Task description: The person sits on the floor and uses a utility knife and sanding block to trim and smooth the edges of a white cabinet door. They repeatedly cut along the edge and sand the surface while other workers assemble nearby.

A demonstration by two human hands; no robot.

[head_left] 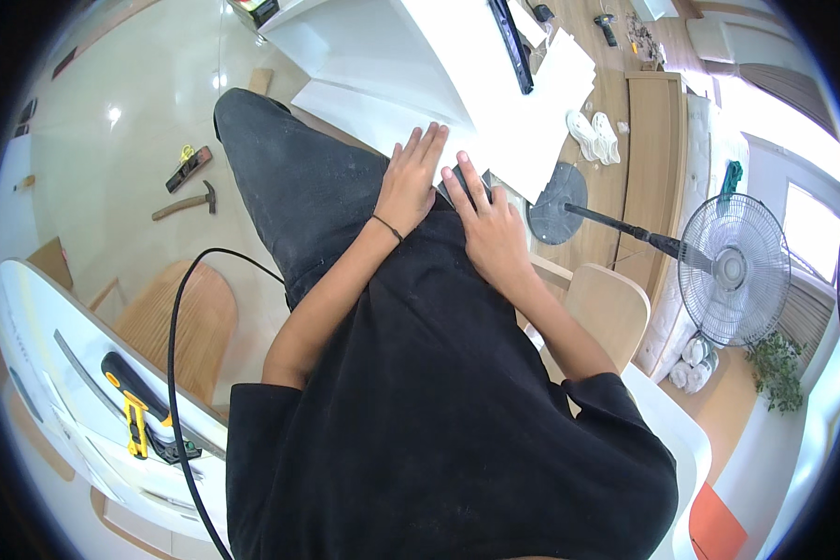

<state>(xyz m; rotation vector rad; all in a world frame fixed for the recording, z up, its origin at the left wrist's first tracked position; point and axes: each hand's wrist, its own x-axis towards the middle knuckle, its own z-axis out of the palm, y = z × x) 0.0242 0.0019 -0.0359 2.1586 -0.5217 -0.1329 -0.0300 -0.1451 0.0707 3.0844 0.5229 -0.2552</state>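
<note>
My left hand lies with its fingers straight and close together at the near edge of a white panel, in front of my lap. A thin dark band circles that wrist. Beside it, my right hand has its fingers stretched and spread. Its fingertips rest over a small dark object, mostly covered, whose kind I cannot make out. Neither hand visibly grips anything. White sheets lie beyond the right hand, with a slim dark device on them.
A hammer and a hand plane lie on the floor at left. A handsaw and a yellow utility knife sit on a white table behind. A black cable arcs at left. To the right stand a fan and white clogs.
</note>
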